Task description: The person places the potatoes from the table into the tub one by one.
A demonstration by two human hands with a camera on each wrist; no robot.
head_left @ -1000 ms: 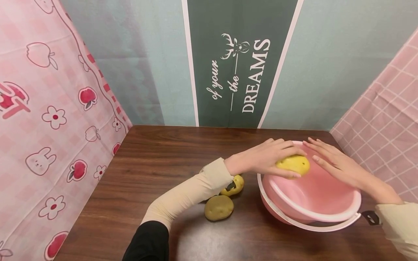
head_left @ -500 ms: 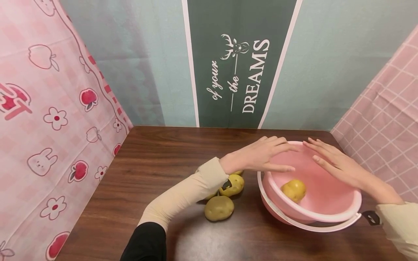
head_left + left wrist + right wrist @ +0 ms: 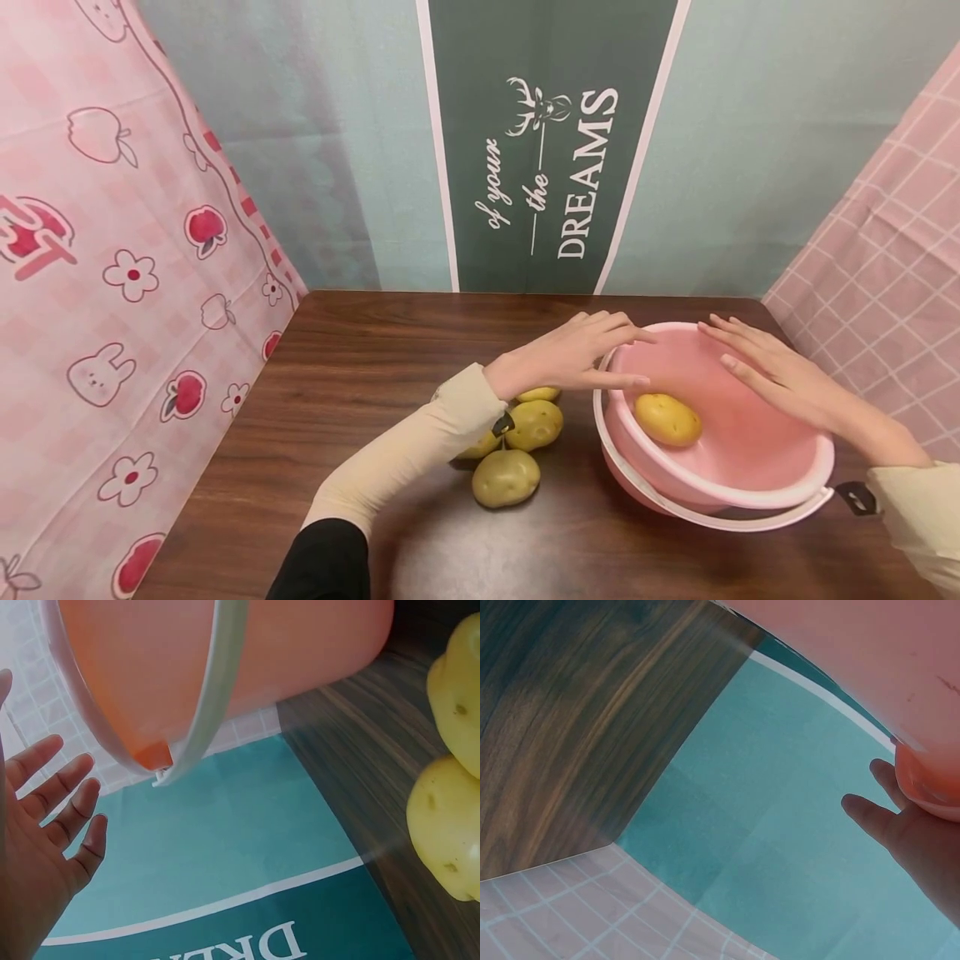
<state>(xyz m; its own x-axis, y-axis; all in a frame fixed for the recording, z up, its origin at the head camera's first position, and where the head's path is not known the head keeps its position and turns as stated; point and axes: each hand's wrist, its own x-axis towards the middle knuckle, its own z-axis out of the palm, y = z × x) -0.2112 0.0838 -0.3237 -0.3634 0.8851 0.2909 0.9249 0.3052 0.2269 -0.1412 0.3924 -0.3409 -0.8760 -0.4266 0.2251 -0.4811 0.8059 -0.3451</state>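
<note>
In the head view my left hand (image 3: pixel 581 354) hovers at the left rim of a pink bucket (image 3: pixel 757 498), fingers stretched and holding nothing. The left wrist view shows this hand spread near the bucket's rim and white handle (image 3: pixel 214 682). One yellow potato (image 3: pixel 667 419) lies inside the bucket. My right hand (image 3: pixel 787 375) rests over the bucket's right rim with straight fingers, the thumb on the inner side. Some right fingers (image 3: pixel 870 817) show outside the rim in the right wrist view. Several potatoes (image 3: pixel 506 477) sit together left of the bucket, partly hidden by my left wrist.
The brown wooden table (image 3: pixel 360 350) is backed by a teal and dark green cloth (image 3: pixel 360 167) with lettering. Pink patterned cloths stand at the left (image 3: pixel 172 317) and right (image 3: pixel 885 250). The bucket's handle (image 3: pixel 750 525) hangs down at the front.
My left hand has let go of the potato, which dropped into the bucket and rolled slightly. The left hand has drawn back to the left. My right hand stays at the rim.
</note>
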